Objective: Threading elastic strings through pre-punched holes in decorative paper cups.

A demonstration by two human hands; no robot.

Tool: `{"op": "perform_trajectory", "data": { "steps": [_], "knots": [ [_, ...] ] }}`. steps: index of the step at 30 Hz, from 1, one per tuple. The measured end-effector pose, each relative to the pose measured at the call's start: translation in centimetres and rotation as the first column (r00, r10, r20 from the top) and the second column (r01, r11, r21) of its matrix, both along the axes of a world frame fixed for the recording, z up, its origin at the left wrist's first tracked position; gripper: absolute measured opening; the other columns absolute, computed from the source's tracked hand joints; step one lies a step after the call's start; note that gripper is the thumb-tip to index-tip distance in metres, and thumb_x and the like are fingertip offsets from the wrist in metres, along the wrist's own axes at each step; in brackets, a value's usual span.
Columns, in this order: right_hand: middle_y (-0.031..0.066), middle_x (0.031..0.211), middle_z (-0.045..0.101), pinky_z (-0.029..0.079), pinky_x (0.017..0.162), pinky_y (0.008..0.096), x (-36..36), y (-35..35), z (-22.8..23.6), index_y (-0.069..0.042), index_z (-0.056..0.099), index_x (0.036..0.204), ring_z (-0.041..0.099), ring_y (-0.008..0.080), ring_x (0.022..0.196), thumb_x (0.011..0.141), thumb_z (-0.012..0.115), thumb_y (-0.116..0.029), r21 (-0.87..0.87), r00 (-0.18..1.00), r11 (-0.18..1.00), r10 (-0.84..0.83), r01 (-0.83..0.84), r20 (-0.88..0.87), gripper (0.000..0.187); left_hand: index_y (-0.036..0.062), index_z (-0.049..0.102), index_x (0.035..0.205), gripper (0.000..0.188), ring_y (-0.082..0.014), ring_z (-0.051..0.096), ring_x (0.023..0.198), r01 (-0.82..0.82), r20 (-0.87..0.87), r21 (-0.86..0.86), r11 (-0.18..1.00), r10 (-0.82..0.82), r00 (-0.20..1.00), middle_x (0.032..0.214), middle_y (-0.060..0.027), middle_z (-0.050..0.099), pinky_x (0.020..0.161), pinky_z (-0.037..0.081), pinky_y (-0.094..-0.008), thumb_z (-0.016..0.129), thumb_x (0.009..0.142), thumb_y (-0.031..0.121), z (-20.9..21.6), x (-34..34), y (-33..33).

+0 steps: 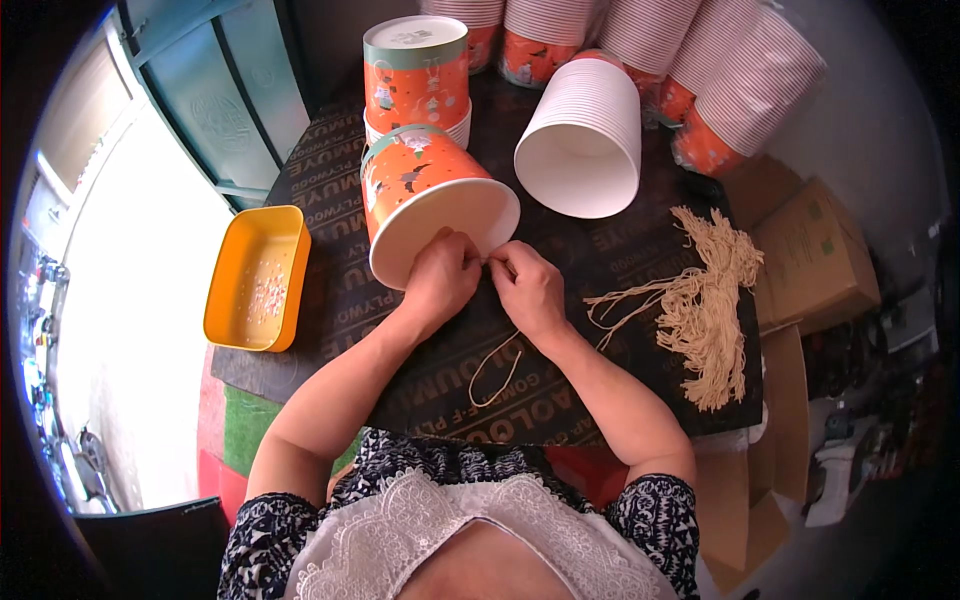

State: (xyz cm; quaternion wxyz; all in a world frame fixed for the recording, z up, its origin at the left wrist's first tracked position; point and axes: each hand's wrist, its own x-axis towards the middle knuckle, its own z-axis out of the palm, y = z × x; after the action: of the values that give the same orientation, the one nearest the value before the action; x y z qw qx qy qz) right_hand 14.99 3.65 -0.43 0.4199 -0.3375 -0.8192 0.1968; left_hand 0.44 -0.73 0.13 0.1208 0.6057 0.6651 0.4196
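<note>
An orange paper bucket [425, 175] with printed figures lies tilted in front of me, its white mouth facing me. My left hand [445, 272] is at the mouth's lower right rim, fingers closed in a pinch; what they hold is hidden. Close beside it my right hand [528, 292] pinches at the same rim, thumb and fingertips together. A thin cream cord [482, 392] runs from under the right hand and curls in a loop on the table. The fingertips of both hands almost meet, and the bit of cord between them is too small to make out.
Behind the bucket stands an upturned stack of similar buckets [415, 85]. A nested white stack [580, 150] lies on the dark table [420, 400]; wrapped stacks [755, 80] line the back. At left sits a yellow tub [258, 280], at right a cord bundle [712, 310]. Cardboard boxes [815, 255] stand beyond.
</note>
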Motion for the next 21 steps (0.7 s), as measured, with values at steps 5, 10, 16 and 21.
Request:
{"op": "perform_trajectory", "data": {
  "steps": [5,10,16,21],
  "knots": [
    [0.0127,0.085,0.066,0.051,0.062,0.0414,0.12,-0.01,0.11,-0.005,0.057,0.090,0.065,0.0337,0.075,0.083,0.064,-0.007,-0.056,0.999,0.998,-0.022,0.024,0.034,0.011,-0.0030,0.065,0.076,0.009,-0.0367,0.062,0.079,0.059,0.002,0.037,0.998,-0.059,0.998,0.082,-0.0206,0.063,0.073,0.050,-0.0432,0.061,0.072,0.004,-0.08,0.02,-0.02],
    [0.0133,0.085,0.066,0.051,0.062,0.0419,0.02,-0.05,0.11,-0.005,0.056,0.091,0.065,0.0342,0.076,0.083,0.064,-0.007,-0.067,0.999,0.997,-0.022,0.024,0.039,0.012,-0.0027,0.066,0.076,0.009,-0.0361,0.062,0.080,0.048,0.019,0.023,0.999,-0.049,0.999,0.081,-0.0206,0.063,0.074,0.050,-0.0428,0.062,0.072,0.003,0.28,0.29,-0.23],
    [0.0141,0.086,0.066,0.051,0.062,0.0433,-0.01,-0.08,0.15,-0.005,0.056,0.092,0.065,0.0349,0.076,0.083,0.064,-0.007,-0.048,0.999,0.999,-0.016,0.019,0.048,0.012,-0.0020,0.065,0.076,0.007,-0.0358,0.061,0.081,0.090,0.030,0.023,0.996,-0.091,0.995,0.082,-0.0201,0.062,0.074,0.049,-0.0428,0.062,0.072,0.003,-0.48,0.29,0.00],
    [0.0139,0.084,0.066,0.051,0.060,0.0439,-0.02,0.06,-0.07,-0.006,0.055,0.092,0.065,0.0356,0.074,0.083,0.064,-0.006,-0.027,0.999,1.000,-0.012,0.013,0.046,0.013,-0.0017,0.065,0.075,0.006,-0.0358,0.061,0.080,0.090,0.047,0.038,0.995,-0.091,0.995,0.081,-0.0195,0.062,0.073,0.049,-0.0429,0.062,0.073,0.004,-0.57,0.27,0.00]
  ]
}}
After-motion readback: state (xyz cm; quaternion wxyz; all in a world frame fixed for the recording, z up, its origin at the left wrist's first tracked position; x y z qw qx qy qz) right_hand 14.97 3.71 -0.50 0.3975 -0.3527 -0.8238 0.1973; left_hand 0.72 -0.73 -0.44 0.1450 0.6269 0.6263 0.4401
